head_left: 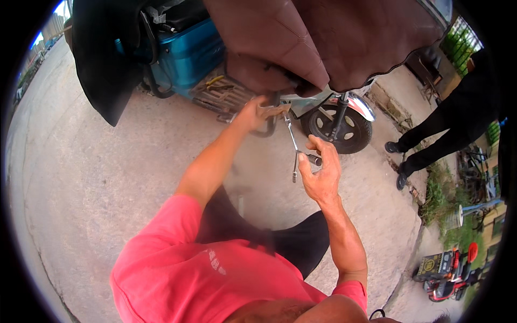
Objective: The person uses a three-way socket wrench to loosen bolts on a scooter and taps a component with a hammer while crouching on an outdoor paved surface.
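A long metal socket wrench (291, 133) with branching arms stands slanted beside a scooter's lower body. My right hand (325, 175) is curled loosely about one of its arms, whose dark end shows between thumb and fingers. Another arm hangs down, apart from the hand. My left hand (261, 113) is at the scooter's side by the wrench's upper end, its fingers bent together; what they grip is hidden. Close to that hand is the slatted footboard (215, 98), with yellow-handled pliers (215, 79) and other tools lying on it.
A brown quilted cover (371, 37) hangs over the scooter's front, above the front wheel (344, 126). At left are a blue body panel (191, 54) and a black cloth (102, 64). A person in dark trousers (439, 126) stands right; a red scooter (449, 272) is parked lower right.
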Motion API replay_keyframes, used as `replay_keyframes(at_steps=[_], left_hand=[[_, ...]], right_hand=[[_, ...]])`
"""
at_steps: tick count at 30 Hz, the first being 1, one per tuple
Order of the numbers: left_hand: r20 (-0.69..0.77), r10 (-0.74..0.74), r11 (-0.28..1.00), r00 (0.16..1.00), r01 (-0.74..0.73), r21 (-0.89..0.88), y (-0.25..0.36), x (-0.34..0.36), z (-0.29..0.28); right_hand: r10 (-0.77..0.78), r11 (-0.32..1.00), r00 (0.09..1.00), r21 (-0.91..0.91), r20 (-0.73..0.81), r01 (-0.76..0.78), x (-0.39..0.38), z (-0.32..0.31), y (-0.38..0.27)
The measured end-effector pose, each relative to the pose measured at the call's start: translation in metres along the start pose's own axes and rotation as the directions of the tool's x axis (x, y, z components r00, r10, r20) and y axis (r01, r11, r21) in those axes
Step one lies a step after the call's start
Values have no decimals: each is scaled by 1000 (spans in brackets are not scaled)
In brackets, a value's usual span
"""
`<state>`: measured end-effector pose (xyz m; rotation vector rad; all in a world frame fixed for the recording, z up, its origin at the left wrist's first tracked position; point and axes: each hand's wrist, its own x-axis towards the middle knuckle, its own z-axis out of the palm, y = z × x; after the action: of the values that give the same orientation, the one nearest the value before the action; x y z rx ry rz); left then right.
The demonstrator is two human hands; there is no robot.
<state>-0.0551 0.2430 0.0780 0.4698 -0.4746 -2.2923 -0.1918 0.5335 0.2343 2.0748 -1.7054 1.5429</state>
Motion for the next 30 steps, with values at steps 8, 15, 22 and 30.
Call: replay_keyframes(at_steps=[8,15,22,30], left_hand=[[-144,479,806,866,-369,463,-79,-30,-84],[-51,27,872,998,1,489,-195,-88,11],[-58,-256,919,965,262,294,-209,-100,-1],[-235,-144,791,961,255,557,-197,-117,21]], right_hand=[[11,900,951,-417,308,124,26,-1,-2],[216,710,743,-624,633,325,37,-18,-2],[405,719,669,-669,623,188,39,-31,23],[454,809,681,-586,574,-45,28,-48,62]])
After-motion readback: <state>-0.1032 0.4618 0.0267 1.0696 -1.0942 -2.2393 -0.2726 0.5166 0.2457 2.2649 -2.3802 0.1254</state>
